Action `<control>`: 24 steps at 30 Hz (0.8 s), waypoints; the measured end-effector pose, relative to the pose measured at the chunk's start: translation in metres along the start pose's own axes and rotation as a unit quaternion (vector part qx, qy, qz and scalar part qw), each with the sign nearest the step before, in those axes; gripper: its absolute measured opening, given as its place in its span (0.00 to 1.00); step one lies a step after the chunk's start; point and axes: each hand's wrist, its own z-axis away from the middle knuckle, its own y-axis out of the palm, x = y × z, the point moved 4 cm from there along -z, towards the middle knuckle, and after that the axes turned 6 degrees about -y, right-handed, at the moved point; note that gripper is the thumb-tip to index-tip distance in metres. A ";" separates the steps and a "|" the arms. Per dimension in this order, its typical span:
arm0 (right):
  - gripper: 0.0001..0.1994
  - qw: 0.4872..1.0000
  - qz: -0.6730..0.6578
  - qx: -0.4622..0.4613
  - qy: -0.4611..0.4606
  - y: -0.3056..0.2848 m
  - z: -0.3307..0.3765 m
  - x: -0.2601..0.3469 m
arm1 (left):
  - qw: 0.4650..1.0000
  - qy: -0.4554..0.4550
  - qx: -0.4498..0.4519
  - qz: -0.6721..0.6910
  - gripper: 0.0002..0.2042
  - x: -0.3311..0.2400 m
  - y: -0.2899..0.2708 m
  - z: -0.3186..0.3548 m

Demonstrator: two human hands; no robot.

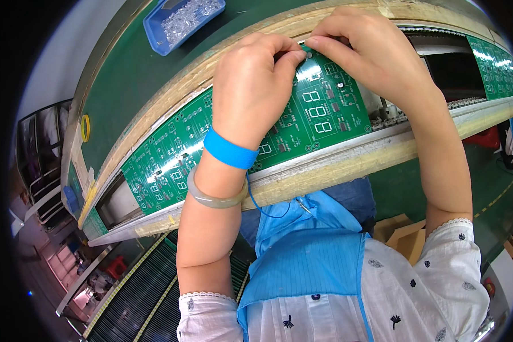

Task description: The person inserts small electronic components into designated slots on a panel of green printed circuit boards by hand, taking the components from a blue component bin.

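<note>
A green circuit board with white digit outlines and small dark parts lies in the rail under my hands. My left hand bends over its far edge, thumb and fingers pinched together. My right hand meets it there from the other side, also in a pinch, its thumb tip close to the left one. A small round metallic part shows on the board just below both thumbs. What the fingertips hold, if anything, is hidden. A blue wrist strap with a cord and a pale bangle circle my left forearm.
Another green board lies to the left, and more boards stand at the right along the rail. A blue tray of small clear parts sits beyond the wooden rail. A yellow tape roll is at far left.
</note>
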 end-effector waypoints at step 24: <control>0.11 1.000 0.007 -0.004 -0.007 -0.002 0.001 0.001 | 0.995 0.048 -0.033 -0.081 0.05 -0.008 0.001 0.002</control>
